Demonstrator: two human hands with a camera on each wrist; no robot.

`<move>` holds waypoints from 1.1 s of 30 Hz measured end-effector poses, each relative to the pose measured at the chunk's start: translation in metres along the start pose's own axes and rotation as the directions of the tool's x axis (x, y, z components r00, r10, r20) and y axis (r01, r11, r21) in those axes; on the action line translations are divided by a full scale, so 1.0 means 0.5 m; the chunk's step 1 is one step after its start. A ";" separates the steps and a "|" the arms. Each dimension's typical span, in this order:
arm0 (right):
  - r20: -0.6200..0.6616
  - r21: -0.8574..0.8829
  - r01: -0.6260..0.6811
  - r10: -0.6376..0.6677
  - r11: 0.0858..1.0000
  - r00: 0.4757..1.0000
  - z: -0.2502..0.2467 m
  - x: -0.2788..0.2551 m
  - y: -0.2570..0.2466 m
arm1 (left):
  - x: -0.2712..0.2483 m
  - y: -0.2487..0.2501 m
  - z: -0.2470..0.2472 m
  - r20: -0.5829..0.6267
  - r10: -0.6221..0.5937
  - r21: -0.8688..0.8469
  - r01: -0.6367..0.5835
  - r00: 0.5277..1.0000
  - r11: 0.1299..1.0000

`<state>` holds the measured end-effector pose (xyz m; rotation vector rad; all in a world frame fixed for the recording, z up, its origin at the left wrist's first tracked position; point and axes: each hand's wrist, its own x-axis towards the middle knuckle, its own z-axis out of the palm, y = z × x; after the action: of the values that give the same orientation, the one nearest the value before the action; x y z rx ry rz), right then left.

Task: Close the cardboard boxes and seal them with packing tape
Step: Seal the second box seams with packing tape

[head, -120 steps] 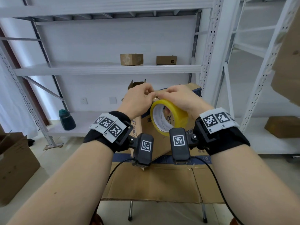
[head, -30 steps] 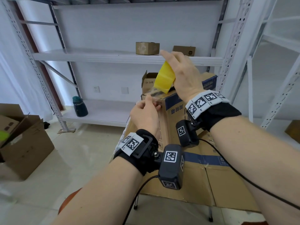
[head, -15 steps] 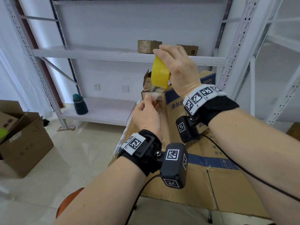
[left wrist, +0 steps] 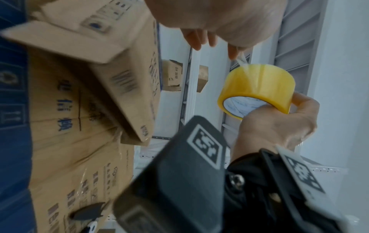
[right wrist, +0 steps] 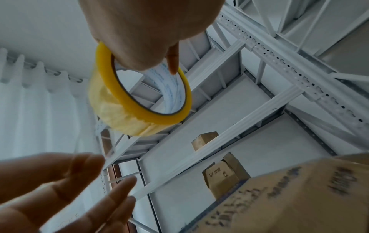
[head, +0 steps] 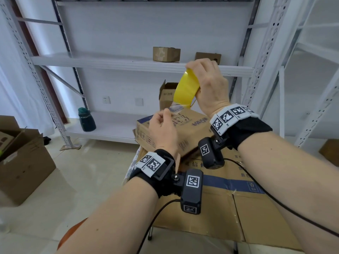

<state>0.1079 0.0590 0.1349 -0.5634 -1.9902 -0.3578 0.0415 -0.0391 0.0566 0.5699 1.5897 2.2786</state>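
White metal shelving fills the background, with two small cartons on its middle shelf and a dark green jar on the lower one. Open brown boxes sit on the floor at far left.

Right hand is raised in front of the shelf, gripping the yellow tape roll — fingers curled over the rim, and the right wrist view shows a fingertip inside the white core. Roll is held on edge, well above the boxes.

Left hand is lower, just beside the roll, thumb and forefinger pinching the free end of the clear tape strip; the other fingers are loosely spread. Strip runs taut from the roll's lower edge down to the pinch, short length only.

Cardboard box with blue printing lies below both hands, tilted, resting on a larger flattened-looking carton with a blue band. In the left wrist view one flap of the upper box sticks out, not folded flat. Tape strip hangs just above the box top — whether it touches the cardboard, cannot tell.

Black wrist camera units with printed markers are strapped to both forearms, with cables trailing down.
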 end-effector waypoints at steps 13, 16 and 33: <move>0.325 -0.054 -0.148 0.158 0.987 0.932 0.023 -0.056 0.029 | 0.018 -0.051 -0.021 0.055 -0.173 -0.027 0.175 0.983 0.984; 0.327 -0.075 -0.139 0.157 0.987 0.932 0.020 -0.061 0.033 | 0.016 -0.051 -0.024 0.050 -0.201 -0.039 0.203 0.978 0.978; 0.505 -0.189 -0.011 0.107 0.982 0.857 0.040 -0.087 0.017 | 0.041 -0.032 -0.059 -0.092 -0.283 0.089 0.291 0.955 0.953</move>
<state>0.1147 0.0653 0.0870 -0.9095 -2.4619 -0.3785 0.0097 -0.0485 0.0353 0.2531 1.7075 2.0359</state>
